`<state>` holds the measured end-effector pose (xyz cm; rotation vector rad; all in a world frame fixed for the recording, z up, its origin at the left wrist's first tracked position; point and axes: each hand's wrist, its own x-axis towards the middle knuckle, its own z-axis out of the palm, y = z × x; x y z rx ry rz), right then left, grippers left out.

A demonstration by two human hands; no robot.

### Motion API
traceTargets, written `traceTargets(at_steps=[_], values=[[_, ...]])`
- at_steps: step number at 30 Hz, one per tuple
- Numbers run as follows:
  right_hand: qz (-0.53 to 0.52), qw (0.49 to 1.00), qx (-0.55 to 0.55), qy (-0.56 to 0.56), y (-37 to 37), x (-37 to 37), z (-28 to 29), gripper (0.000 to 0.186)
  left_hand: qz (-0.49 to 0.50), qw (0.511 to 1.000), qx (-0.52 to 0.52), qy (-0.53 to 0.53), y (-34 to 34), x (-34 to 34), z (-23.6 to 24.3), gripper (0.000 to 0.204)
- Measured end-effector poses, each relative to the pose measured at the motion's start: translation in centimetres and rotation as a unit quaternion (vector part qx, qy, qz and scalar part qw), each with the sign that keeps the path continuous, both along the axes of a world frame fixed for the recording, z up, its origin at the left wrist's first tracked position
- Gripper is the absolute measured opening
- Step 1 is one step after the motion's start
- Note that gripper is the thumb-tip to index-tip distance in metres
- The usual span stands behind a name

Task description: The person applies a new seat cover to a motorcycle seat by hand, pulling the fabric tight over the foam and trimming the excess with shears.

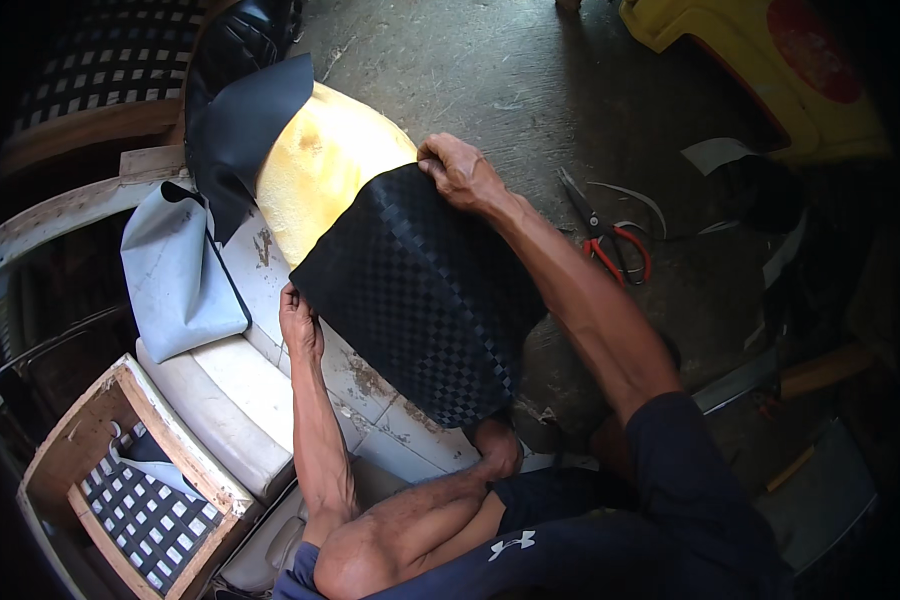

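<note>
Between both hands is a black checkered upholstery cover (420,290), drawn partway over a yellow foam cushion (330,160). My left hand (301,322) pinches the cover's edge at its near left corner. At the far right corner, my right hand (458,172) has its fingers closed on the same edge. The foam's far end is bare of the checkered cover. A smooth black sheet of vinyl (250,135) lies against the foam's far left side. Over my bent legs hangs the near part of the cover.
Red-handled scissors (615,250) lie open on the concrete floor (490,80) to the right, among fabric scraps (715,155). At left are a folded pale vinyl piece (178,285), a white cushion (220,395) and a wooden frame with woven webbing (185,440). Yellow plastic (710,30) stands far right.
</note>
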<state>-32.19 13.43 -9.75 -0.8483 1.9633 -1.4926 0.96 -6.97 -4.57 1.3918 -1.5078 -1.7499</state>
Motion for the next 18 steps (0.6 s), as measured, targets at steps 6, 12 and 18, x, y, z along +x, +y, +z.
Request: traceTargets(at_steps=[6, 12, 18], values=[[-0.046, 0.996, -0.051, 0.056, -0.7, 0.7, -1.3, 0.01, 0.033, 0.999, -0.014, -0.017, 1.3, -1.5, 0.0, 0.018], [-0.061, 0.997, -0.038, 0.039, -1.0, 1.5, -1.1, 0.009, -0.002, 0.999, -0.034, -0.008, 0.2, 0.0, -0.8, 0.018], [-0.066, 0.996, -0.029, 0.044, -1.6, 1.5, -1.2, 0.009, -0.008, 0.998, -0.056, 0.001, 0.0, 0.2, -1.0, 0.019]])
